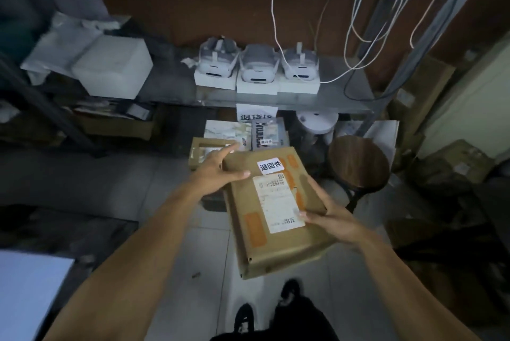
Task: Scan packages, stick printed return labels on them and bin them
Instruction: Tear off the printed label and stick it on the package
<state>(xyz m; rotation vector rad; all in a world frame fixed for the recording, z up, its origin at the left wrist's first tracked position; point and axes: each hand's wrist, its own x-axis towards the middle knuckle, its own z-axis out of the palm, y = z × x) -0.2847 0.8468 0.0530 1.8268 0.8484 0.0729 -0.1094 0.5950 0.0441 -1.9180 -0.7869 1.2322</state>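
At frame centre I see a brown cardboard package held over the floor between both hands. My right hand grips its right edge, thumb on the white shipping label. My left hand rests on the upper left corner with fingers straight, thumb lying across the top. A small white return label sits on the package just above the shipping label. Other labelled packages lie just beyond, below the shelf that carries three white headsets.
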